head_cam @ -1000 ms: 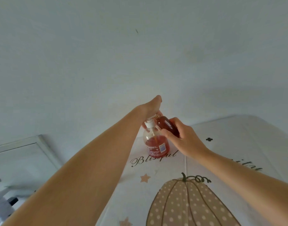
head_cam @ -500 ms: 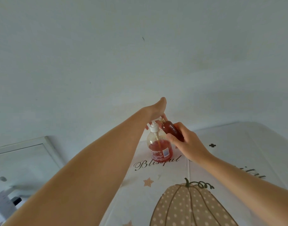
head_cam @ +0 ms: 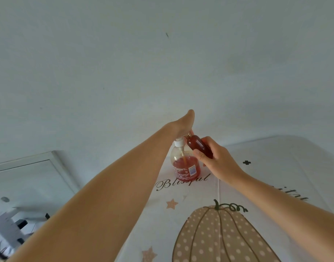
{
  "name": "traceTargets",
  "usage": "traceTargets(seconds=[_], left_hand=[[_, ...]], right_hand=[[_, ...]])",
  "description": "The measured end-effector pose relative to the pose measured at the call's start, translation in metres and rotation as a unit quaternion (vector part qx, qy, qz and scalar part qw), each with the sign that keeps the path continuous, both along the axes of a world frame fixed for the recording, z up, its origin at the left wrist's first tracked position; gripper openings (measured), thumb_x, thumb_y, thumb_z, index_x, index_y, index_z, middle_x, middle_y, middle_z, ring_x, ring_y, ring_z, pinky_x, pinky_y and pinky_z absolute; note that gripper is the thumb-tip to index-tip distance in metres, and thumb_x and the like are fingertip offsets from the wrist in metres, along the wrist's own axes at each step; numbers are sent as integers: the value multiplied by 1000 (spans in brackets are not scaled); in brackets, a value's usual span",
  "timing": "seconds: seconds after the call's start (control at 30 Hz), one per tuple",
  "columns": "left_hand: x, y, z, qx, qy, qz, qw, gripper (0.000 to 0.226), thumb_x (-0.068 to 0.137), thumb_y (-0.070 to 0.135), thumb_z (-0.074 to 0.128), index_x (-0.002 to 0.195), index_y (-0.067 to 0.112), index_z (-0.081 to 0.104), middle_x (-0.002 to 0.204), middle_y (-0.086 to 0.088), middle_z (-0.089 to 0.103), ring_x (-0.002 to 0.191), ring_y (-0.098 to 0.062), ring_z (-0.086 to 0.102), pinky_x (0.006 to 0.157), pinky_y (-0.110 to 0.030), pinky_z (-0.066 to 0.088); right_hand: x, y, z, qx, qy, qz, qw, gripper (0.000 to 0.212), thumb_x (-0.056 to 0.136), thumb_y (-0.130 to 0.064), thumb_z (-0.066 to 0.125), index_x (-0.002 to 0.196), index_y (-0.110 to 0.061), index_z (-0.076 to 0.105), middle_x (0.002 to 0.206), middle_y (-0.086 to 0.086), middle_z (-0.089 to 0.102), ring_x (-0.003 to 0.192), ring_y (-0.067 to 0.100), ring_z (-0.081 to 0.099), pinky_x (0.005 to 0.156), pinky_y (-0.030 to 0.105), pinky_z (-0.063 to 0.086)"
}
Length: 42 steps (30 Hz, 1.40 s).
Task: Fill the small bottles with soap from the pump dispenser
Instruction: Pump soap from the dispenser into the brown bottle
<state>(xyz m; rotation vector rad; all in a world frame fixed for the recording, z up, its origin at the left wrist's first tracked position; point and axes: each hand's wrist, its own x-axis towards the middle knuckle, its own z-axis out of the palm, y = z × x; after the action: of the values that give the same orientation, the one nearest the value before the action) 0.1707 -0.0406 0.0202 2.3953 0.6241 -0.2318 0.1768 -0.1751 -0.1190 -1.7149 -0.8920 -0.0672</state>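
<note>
**A:** Where do we stand?

**B:** Our right hand (head_cam: 216,162) has its fingers (head_cam: 207,141) and thumb curled round the small clear plastic bottle (head_cam: 199,148). The bottle looks nearly full of dark red soap and is tilted, mouth up under our left hand (head_cam: 183,123). That hand lies over the white pump head (head_cam: 179,143) of the round clear dispenser (head_cam: 185,165), just left of our right fingertips. How its fingers lie, we cannot tell.

**A:** How do we do it well?

**B:** We judge short, slow presses best, with the mouth tight under the pump head. We should stop before soap spills onto the pumpkin-printed white tablecloth (head_cam: 266,176).
</note>
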Motion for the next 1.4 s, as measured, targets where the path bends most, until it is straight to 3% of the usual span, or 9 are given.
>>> traceTargets(seconds=[0.27, 0.47, 0.67, 0.87, 0.97, 1.03, 1.17, 1.3, 1.4], left_hand=[[2, 4, 10, 63, 24, 8, 998, 88, 102, 60, 5, 114, 13, 79, 163, -16, 42, 142, -39, 43, 116, -59, 37], [-2, 1, 4, 11, 3, 13, 1000, 88, 105, 57, 5, 124, 3, 72, 140, -23, 57, 117, -33, 53, 113, -52, 38], [-14, -9, 8, -15, -15, 8, 1000, 83, 110, 49, 6, 140, -8, 58, 118, -20, 56, 82, -22, 52, 88, -39, 37], [-10, -6, 16, -9, -14, 24, 1000, 85, 107, 54, 5, 133, 3, 68, 157, -18, 47, 132, -35, 50, 117, -53, 33], [-14, -10, 20, 15, -26, 16, 999, 63, 111, 36, 15, 147, 5, 55, 127, -8, 63, 83, -19, 58, 77, -35, 43], [-13, -9, 21, 17, -34, 17, 999, 57, 110, 29, 19, 145, 2, 56, 100, -2, 63, 75, -15, 57, 62, -31, 36], [-11, -3, 20, -19, -70, 27, 997, 63, 109, 40, 21, 140, 1, 60, 101, -6, 70, 96, -24, 66, 77, -33, 41], [-12, 8, 27, -17, -140, 40, 989, 62, 105, 48, 30, 115, 5, 74, 106, -10, 77, 85, -21, 66, 66, -28, 50], [-29, 18, 40, 63, -214, 2, 975, 52, 105, 44, 38, 105, 9, 76, 100, -6, 79, 87, -21, 67, 76, -34, 49]], right_hand=[[0, -1, 1, 15, -2, 7, 1000, 13, 104, -43, 62, 110, -34, 55, 91, -3, 70, 82, 12, 69, 81, 45, 63], [-1, -1, 1, 7, -5, 5, 1000, 12, 104, -41, 62, 109, -32, 55, 88, -4, 69, 80, 15, 69, 80, 40, 62], [0, 0, -1, -1, -10, 9, 1000, 11, 104, -42, 63, 107, -37, 55, 90, -4, 70, 79, 9, 69, 81, 42, 63], [-4, -1, 5, 22, 3, 15, 1000, 26, 97, -56, 58, 110, -34, 56, 88, 4, 70, 80, 20, 69, 79, 48, 62], [-6, -2, 4, 41, 4, 16, 999, 29, 100, -60, 57, 109, -32, 57, 86, 10, 69, 80, 28, 68, 78, 50, 61], [-7, -3, 5, 55, 12, 15, 998, 32, 100, -61, 57, 107, -30, 57, 87, 13, 69, 80, 31, 68, 78, 49, 60], [-8, -5, 8, 88, 38, 11, 995, 35, 99, -57, 54, 112, -25, 57, 88, 7, 72, 80, 27, 69, 79, 48, 59], [-11, -7, 7, 91, 36, 17, 995, 37, 102, -62, 49, 111, -27, 54, 87, -2, 72, 81, 26, 68, 75, 40, 57], [-17, -9, 11, 87, 28, 14, 996, 39, 98, -63, 47, 110, -26, 52, 88, -1, 72, 81, 19, 69, 73, 27, 55]])
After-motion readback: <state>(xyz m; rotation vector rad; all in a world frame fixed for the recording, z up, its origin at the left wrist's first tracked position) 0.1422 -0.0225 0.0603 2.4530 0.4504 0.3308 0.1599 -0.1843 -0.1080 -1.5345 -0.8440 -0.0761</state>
